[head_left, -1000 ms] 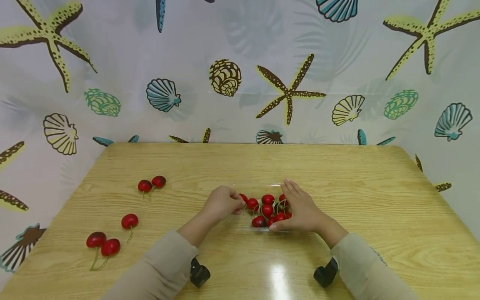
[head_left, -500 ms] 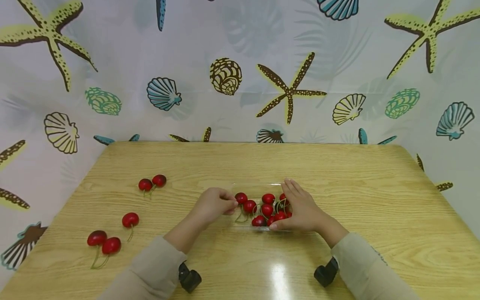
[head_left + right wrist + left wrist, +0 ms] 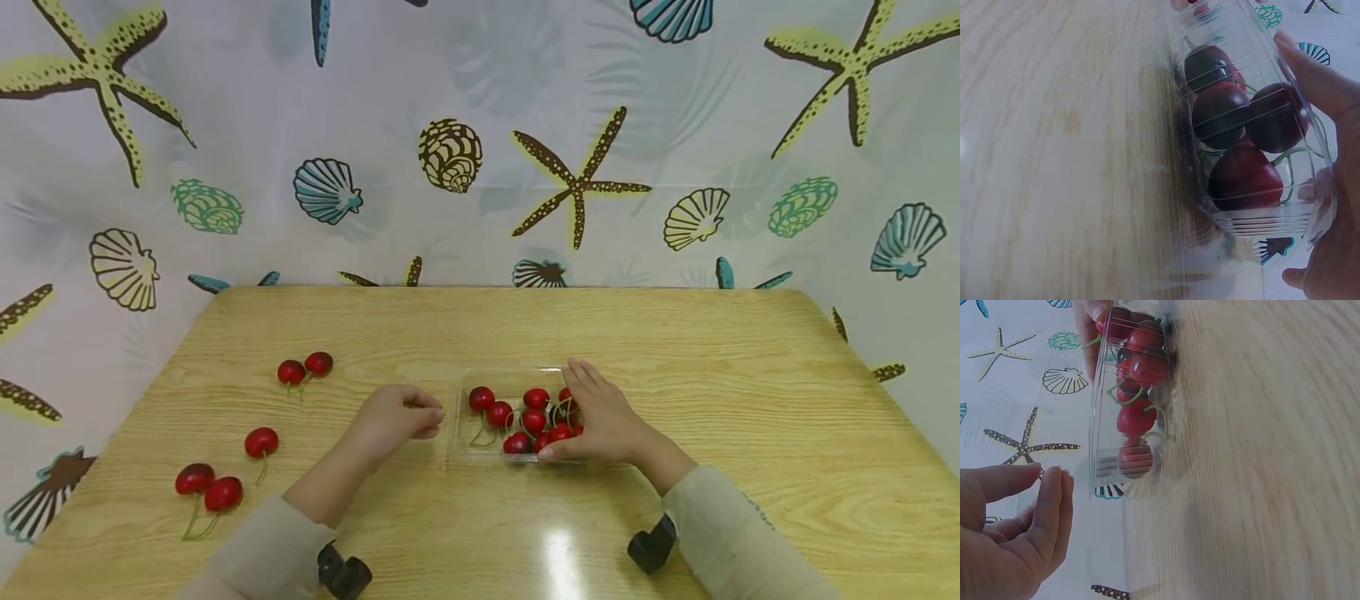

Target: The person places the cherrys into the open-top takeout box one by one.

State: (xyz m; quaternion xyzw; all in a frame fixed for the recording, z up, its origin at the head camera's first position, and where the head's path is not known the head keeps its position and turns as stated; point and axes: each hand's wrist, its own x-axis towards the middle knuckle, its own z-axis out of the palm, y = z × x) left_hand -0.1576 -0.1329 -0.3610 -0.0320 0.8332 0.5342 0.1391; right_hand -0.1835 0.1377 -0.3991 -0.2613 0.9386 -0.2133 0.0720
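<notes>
Presumably to steady it, the right hand (image 3: 603, 423) held the clear plastic container (image 3: 454, 429) of stemmed cherries (image 3: 534, 422) by one end, the left hand (image 3: 392, 421) (empty, fingertips narrowly parted) just beside.

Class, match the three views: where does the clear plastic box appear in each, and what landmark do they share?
Head: the clear plastic box sits below centre, slightly right.
Left wrist: upper part, left of centre, running down from the top edge.
Right wrist: right half, mostly upper.
Shared landmark: red cherries inside it.
</notes>
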